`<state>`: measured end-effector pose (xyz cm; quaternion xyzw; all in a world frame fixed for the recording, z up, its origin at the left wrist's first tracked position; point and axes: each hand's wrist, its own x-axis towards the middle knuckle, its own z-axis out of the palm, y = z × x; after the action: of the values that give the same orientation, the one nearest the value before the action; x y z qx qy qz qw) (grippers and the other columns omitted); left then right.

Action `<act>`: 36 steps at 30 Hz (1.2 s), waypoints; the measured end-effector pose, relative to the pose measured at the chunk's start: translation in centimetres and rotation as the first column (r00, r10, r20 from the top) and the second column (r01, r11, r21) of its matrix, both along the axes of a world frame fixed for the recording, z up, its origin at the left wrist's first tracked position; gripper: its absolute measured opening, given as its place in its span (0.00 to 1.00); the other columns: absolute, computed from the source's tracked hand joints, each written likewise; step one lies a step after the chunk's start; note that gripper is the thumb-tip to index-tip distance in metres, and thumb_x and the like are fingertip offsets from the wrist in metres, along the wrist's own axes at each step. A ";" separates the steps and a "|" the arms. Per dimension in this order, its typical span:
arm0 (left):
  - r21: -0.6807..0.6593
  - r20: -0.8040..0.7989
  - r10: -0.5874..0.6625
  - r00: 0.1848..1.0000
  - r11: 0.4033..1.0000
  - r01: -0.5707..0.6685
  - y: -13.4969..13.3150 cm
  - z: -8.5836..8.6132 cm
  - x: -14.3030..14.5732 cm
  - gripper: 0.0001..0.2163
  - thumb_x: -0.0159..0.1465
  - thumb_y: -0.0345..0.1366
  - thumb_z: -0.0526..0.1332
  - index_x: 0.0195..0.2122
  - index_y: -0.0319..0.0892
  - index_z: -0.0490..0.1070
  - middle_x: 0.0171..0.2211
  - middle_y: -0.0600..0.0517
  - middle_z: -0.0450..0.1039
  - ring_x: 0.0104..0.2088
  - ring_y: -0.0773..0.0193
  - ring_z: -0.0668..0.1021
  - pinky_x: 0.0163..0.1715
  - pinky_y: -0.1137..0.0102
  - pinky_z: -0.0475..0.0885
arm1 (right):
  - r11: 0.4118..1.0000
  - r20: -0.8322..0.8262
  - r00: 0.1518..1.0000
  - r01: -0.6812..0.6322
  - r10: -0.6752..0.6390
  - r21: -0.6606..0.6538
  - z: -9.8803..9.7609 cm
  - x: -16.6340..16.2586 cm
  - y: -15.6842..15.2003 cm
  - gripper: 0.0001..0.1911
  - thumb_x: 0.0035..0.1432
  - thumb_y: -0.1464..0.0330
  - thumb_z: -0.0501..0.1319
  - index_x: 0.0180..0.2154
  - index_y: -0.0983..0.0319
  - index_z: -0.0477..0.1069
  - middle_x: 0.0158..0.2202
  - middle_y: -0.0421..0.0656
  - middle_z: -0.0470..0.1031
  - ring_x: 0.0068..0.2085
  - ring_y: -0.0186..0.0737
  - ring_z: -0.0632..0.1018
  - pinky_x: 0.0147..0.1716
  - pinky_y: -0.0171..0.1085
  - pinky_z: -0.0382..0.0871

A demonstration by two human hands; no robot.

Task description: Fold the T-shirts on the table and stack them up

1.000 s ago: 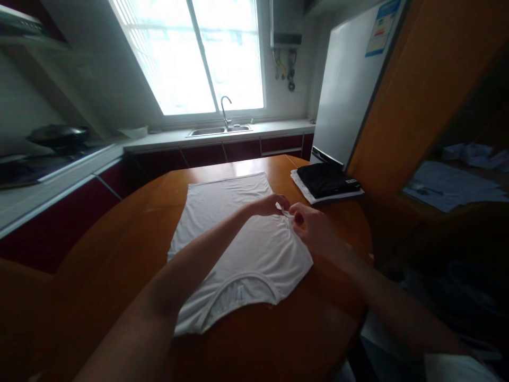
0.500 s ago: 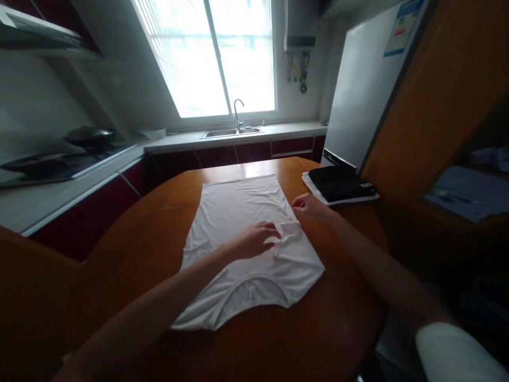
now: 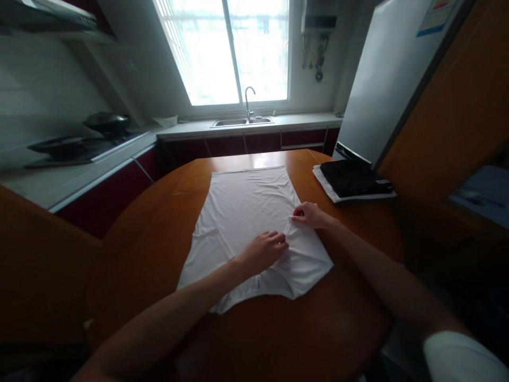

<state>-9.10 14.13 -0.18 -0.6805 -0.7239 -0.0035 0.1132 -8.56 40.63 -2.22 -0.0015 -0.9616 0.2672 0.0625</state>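
Observation:
A white T-shirt (image 3: 250, 201) lies spread on the wooden table, its neckline toward me and its hem at the far side. My left hand (image 3: 265, 251) reaches across the shirt and is closed, pinching fabric right of the neckline. With fingers closed on the cloth, my right hand (image 3: 309, 215) grips the shirt's right edge near the sleeve. Small folds run through the fabric between the two hands. My left forearm covers part of the shirt's near left side.
Folded black clothing (image 3: 353, 178) rests on white cloth at the table's (image 3: 159, 217) right side. Beyond stand a counter with a sink (image 3: 242, 122), a stove with pans (image 3: 107, 123) at left, and a refrigerator (image 3: 385, 79) at right.
My left hand has closed from a loose, open curl onto the shirt. My right hand has come onto the shirt's edge and taken hold. The view has shifted slightly.

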 end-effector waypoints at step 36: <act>0.056 0.143 0.061 0.988 0.996 -0.070 0.0 -0.1 0.3 0.09 0.73 0.35 0.55 0.38 0.42 0.73 0.39 0.49 0.74 0.38 0.62 0.74 0.41 0.67 0.69 | 0.990 -0.155 0.987 -0.025 0.047 0.142 0.0 0.6 2.4 0.06 0.60 0.69 0.64 0.33 0.61 0.81 0.30 0.43 0.80 0.33 0.39 0.74 0.37 0.35 0.60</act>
<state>-8.76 14.10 -0.28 -0.6506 -0.7517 -0.0699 0.0825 -7.92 42.99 -2.25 0.0414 -0.9699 0.1995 0.1334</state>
